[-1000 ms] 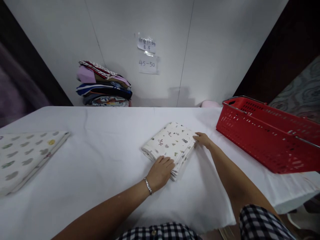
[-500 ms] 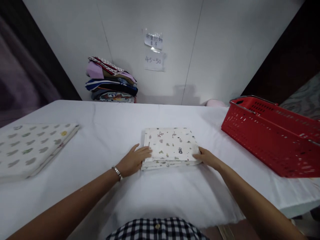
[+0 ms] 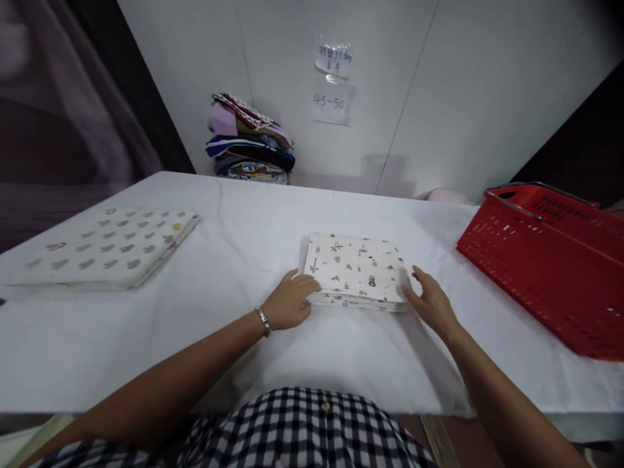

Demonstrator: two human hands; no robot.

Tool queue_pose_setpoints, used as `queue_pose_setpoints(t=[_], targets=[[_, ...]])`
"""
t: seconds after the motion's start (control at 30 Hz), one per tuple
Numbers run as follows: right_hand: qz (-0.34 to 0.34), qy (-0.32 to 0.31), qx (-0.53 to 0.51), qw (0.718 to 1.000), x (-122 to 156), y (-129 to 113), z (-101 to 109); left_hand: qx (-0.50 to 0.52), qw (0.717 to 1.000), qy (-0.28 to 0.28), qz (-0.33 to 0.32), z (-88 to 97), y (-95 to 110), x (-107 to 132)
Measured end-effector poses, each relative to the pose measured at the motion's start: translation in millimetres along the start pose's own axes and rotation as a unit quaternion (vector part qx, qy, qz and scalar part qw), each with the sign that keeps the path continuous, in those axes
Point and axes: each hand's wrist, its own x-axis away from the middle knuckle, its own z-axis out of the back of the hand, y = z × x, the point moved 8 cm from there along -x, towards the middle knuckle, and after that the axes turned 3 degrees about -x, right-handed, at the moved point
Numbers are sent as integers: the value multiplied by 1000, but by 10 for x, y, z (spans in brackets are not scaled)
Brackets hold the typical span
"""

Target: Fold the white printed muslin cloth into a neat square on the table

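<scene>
A folded white cloth [image 3: 358, 266] with small brown, green and red prints lies in front of me, its layered fold towards me. My left hand [image 3: 290, 302], with a bracelet at the wrist, rests on its near left corner, fingers stretched out over the edge. At the right edge is my right hand [image 3: 433, 302], open, thumb and fingers apart. The thumb tip is at the cloth's side; whether it touches cannot be told. Farther left lies a larger folded cloth [image 3: 114, 244] with grey leaf-like shapes.
A red plastic basket [image 3: 546, 260] with metal handles stands on the right of the white-covered table [image 3: 244, 227]. Behind the table's far edge is a stack of folded fabrics [image 3: 251, 143]. Two paper notes [image 3: 332, 104] hang on the wall.
The view has shifted, so everything sits differently in the picture. My right hand has come off the top of the cloth and its fingers have spread. My left hand stays at the left corner.
</scene>
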Motion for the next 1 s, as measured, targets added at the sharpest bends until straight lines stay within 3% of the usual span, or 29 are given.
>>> queue_pose_setpoints(t=[0.07,0.13,0.2,0.5,0.67,1.0], targets=[[144,29,14,989,68,-303,22,9,1000,17,7,39,67,-39],[252,-10,8,968,155,-568,-73,8,999,34,3,46,133,-94],[307,-59,9,950,209,-733,-192,0,999,43,-4,12,175,-149],[325,-105,71,937,171,-788,-433,-46,999,-4,-13,-149,149,-259],[336,-84,77,935,185,-738,-463,-77,996,-28,-30,-153,160,-305],[344,-42,72,935,287,-622,-477,-146,988,7,-54,-238,257,-242]])
